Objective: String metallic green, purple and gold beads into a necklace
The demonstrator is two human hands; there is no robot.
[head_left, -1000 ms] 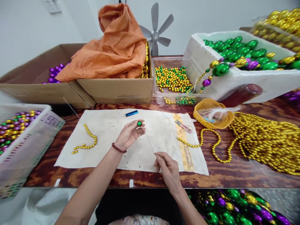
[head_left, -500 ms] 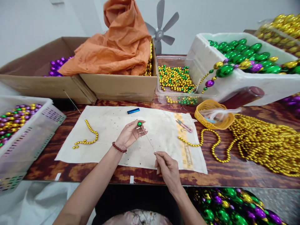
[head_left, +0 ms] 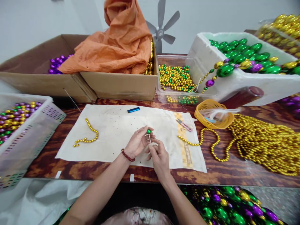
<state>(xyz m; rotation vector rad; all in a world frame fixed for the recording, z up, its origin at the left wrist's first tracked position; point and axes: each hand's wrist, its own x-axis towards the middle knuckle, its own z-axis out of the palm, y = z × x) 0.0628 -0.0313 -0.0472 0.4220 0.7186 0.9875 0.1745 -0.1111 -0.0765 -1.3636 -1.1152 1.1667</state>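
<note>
Pinching a green bead (head_left: 148,131) by its round sides, the left hand (head_left: 137,144) has its grip closed to about the bead's width, its other fingers loosely curled. The bead is above the white cloth (head_left: 112,140) on the tabletop (head_left: 77,172), with twelve o'clock pointing away from the person. At five o'clock from it, the right hand (head_left: 161,159) has its grip nearly shut on a thin pale strand (head_left: 149,139) — whether thread or wire, I cannot tell. The hands are close, perhaps touching.

The bead looks light, hard and glossy, so it could slip; fingertips across its sides should suit it. The strand looks slight and likely bends easily — best taken near the bead. A blue bar (head_left: 133,110) lies at eleven o'clock from the bead, small snips (head_left: 184,125) at three.
</note>
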